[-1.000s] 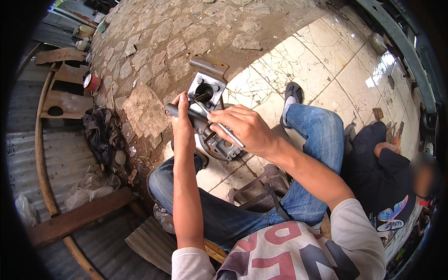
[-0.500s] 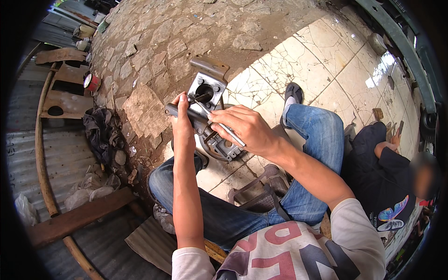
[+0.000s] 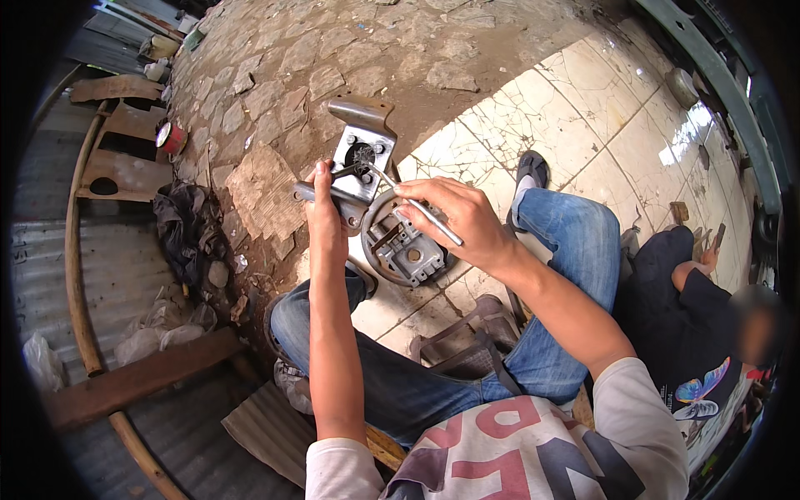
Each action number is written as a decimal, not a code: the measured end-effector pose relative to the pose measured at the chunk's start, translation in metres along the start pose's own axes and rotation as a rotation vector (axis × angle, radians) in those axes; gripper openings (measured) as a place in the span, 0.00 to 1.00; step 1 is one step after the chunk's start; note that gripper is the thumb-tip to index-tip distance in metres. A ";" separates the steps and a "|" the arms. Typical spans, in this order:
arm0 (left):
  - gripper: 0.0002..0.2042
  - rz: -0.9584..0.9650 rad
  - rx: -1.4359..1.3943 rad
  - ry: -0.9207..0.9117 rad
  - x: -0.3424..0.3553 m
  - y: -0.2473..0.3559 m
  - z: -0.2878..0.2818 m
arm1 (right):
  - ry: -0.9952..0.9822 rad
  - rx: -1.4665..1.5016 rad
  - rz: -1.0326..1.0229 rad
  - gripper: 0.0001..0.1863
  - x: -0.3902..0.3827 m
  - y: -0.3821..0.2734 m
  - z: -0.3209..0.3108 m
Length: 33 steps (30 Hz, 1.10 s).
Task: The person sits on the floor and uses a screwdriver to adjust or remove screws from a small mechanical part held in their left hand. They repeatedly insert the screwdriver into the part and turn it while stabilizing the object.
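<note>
My left hand (image 3: 326, 221) is closed around the dark lower edge of a metal bracket (image 3: 357, 185), thumb on top. This bracket has a silver plate with a round opening and bolts at its corners, and a brown curved flange at its far end. A dark rod-like piece crosses toward the opening. Between the fingers of my right hand (image 3: 467, 218) is a slim silver rod-shaped tool (image 3: 435, 223), its tip at the opening's right edge. Just below the bracket sits a round metal casting (image 3: 412, 254) with a blocky, recessed middle.
Between my legs is a dark frame with a strap (image 3: 467, 333). Another person (image 3: 692, 308) sits at the right. A wooden plank (image 3: 150, 375) and corrugated sheets lie at the left, near dark cloth (image 3: 187, 229). Cracked tiles (image 3: 575, 117) meet stone paving (image 3: 325, 50).
The bracket has tilted and shifted slightly left, exposing more of the casting. My right hand has moved right and a little down with the rod-shaped tool.
</note>
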<state>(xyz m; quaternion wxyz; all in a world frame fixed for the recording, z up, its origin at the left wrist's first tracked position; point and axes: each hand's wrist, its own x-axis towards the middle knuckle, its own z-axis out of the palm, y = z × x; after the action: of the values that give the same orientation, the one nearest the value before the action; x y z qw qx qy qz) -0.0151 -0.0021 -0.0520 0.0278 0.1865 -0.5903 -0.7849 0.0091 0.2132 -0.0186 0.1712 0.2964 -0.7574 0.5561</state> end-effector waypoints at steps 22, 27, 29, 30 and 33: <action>0.30 0.008 0.094 -0.008 -0.005 -0.005 0.005 | -0.066 0.055 0.098 0.09 -0.004 0.006 0.001; 0.30 -0.011 0.118 -0.016 -0.011 0.002 0.012 | -0.022 0.054 0.118 0.09 -0.005 0.007 0.001; 0.30 -0.004 0.138 -0.023 -0.014 0.004 0.013 | 0.005 0.069 0.079 0.08 -0.002 0.002 0.002; 0.30 -0.004 0.140 -0.006 -0.012 0.001 0.011 | -0.020 0.048 0.111 0.09 -0.002 0.004 0.002; 0.31 -0.002 0.149 0.018 -0.009 -0.004 0.009 | -0.049 -0.020 0.138 0.09 -0.002 0.019 -0.002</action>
<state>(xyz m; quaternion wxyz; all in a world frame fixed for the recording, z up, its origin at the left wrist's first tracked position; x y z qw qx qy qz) -0.0087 0.0097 -0.0515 0.0185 0.1956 -0.6464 -0.7372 -0.0016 0.2196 -0.0338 0.1170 0.2553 -0.7854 0.5516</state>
